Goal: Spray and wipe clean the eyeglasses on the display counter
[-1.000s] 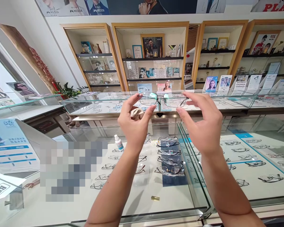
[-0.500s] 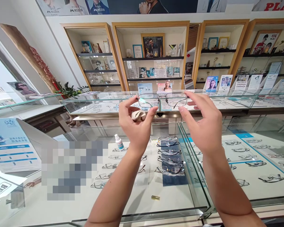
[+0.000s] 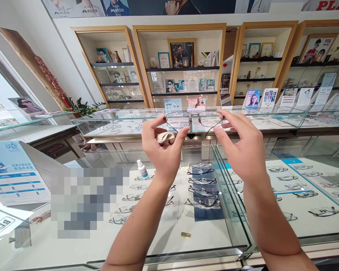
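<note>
Thin dark-rimmed eyeglasses [image 3: 194, 114] are held up in front of me, above the glass counter, with both lenses facing the shelves. My left hand [image 3: 163, 148] pinches the left end of the frame between thumb and forefinger. A folded pale cloth [image 3: 166, 138] is tucked into the curled fingers of that same hand. On the other side, my right hand [image 3: 239, 145] grips the right end of the frame with thumb and fingers. One dark temple arm hangs down behind the right lens.
Below is a glass display case [image 3: 169, 259] with rows of eyeglasses [image 3: 205, 203]. A small white spray bottle [image 3: 142, 169] and a gold tube [image 3: 185, 235] stand or lie on it. A blue-white sign [image 3: 14, 173] is at left; wooden shelves [image 3: 179, 27] line the back wall.
The eyeglasses have tilted slightly, so the lenses look flatter and the temple arm hangs lower. Both hands keep their hold in nearly the same place.
</note>
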The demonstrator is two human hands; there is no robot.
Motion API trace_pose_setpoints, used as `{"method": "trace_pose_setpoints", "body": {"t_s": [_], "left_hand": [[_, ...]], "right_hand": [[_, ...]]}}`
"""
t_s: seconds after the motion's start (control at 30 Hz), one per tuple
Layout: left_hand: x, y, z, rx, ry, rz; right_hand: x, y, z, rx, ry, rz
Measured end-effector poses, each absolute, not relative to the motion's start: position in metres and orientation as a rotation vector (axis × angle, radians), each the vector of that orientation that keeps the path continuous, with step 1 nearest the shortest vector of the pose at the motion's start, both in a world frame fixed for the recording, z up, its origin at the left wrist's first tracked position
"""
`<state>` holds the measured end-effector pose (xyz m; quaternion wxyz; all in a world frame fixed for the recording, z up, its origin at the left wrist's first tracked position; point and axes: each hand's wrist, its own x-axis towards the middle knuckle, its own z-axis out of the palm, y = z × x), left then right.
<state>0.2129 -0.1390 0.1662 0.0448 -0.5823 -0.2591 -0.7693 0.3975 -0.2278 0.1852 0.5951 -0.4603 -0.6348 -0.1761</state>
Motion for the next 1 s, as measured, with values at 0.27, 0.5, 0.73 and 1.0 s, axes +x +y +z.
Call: {"method": "trace_pose_setpoints", "body": {"t_s": [0.27,0.5,0.73,1.0], "left_hand": [[0.2139,-0.1426,0.1668,-1.744,-0.789,-2.336],[0.2140,-0.1433,0.1670,-1.750,-0.800,-2.322],[0.2136,-0.1438,0.1661,-1.725,-0.806,-2.261],[0.2135,-0.1453,0.1674,-1.694,-0.751,-2.226]], "right_hand": [[0.3966,-0.2275,0.1859,-1.121,-1.490,-0.387],[0.3960,-0.2276,0.1856,-1.139,-1.497,-0.367],[0.3958,-0.2280,0.1864,-1.148,-1.504,-0.374],[0.3947,-0.2271,0.1870,-1.202,-1.520,-0.355]]}}
